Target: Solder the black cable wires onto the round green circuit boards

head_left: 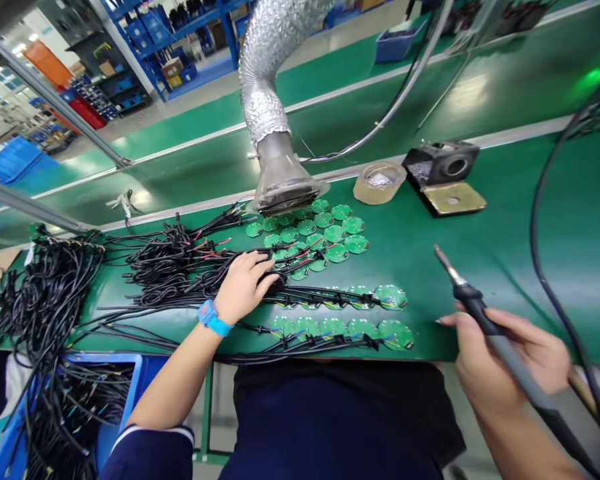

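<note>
Gripped by its grey handle in the right hand [487, 377], a soldering iron [510, 360] points its metal tip away, above the green workbench [500, 267]. Left of it lie rows of round green circuit boards [391, 296]; in the two front rows, black cables [165, 263] lead to boards, coloured wire ends lying on them. The left hand [243, 283], a blue watch strap [214, 319] at its wrist, lies palm down on the cable bundle; whether its fingers pinch any strand, I cannot tell. Behind, a fume-extraction nozzle [285, 177] hangs from a silver flexible duct [263, 80] over the back boards. Right of that sit a tape roll [367, 193] with silvery scraps inside and an iron stand [443, 167]. More cables fill a blue bin [136, 380] at lower left.
</note>
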### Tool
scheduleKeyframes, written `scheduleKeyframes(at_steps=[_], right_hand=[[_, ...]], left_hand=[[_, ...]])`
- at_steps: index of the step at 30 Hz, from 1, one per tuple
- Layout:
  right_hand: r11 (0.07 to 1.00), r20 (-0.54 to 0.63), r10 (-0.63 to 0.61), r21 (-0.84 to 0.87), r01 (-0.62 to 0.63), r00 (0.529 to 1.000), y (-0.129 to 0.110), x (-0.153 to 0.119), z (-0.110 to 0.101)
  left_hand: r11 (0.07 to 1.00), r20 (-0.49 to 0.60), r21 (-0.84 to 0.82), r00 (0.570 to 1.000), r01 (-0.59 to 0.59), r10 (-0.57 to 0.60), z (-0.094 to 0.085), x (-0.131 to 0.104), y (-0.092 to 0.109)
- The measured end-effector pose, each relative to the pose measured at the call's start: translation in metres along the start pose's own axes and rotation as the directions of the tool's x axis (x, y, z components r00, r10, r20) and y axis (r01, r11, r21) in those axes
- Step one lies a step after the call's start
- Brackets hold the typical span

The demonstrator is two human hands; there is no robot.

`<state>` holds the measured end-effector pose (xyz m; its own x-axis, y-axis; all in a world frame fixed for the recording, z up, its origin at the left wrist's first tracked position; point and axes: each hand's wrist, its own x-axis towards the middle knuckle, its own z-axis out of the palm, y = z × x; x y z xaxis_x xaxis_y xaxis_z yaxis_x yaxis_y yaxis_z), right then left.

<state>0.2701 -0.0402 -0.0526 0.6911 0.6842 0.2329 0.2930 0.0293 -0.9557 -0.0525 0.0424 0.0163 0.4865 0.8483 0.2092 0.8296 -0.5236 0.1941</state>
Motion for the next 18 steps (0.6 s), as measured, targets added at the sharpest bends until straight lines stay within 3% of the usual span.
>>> scheduleKeyframes(at_steps=[4, 9, 11, 15, 18], right_hand=[[0.996, -0.044, -0.088, 0.021, 0.089, 0.995, 0.003, -0.001, 0.001], [0.993, -0.001, -0.111, 0.041, 0.111, 0.994, 0.002, 0.001, 0.0], [0.991, 0.04, -0.12, 0.068, 0.117, 0.992, 0.0, 0.003, -0.002], [0.951, 0.188, -0.195, 0.276, 0.139, 0.963, -0.011, 0.006, -0.002], [0.907, 0.302, -0.247, 0.407, 0.11, 0.921, -0.023, 0.004, 0.009]], left_hand=[[0.997, -0.051, -0.08, 0.999, -0.016, 0.012, 0.007, 0.029, 0.014], [1.0, 0.107, 0.014, 0.994, 0.002, -0.003, 0.024, 0.064, 0.028], [1.0, 0.116, 0.017, 0.993, 0.017, -0.019, 0.021, 0.065, 0.029], [0.997, -0.05, -0.079, 0.999, 0.005, -0.009, 0.007, 0.055, 0.029], [0.998, 0.076, -0.048, 0.997, -0.029, 0.032, 0.007, 0.058, 0.03]])
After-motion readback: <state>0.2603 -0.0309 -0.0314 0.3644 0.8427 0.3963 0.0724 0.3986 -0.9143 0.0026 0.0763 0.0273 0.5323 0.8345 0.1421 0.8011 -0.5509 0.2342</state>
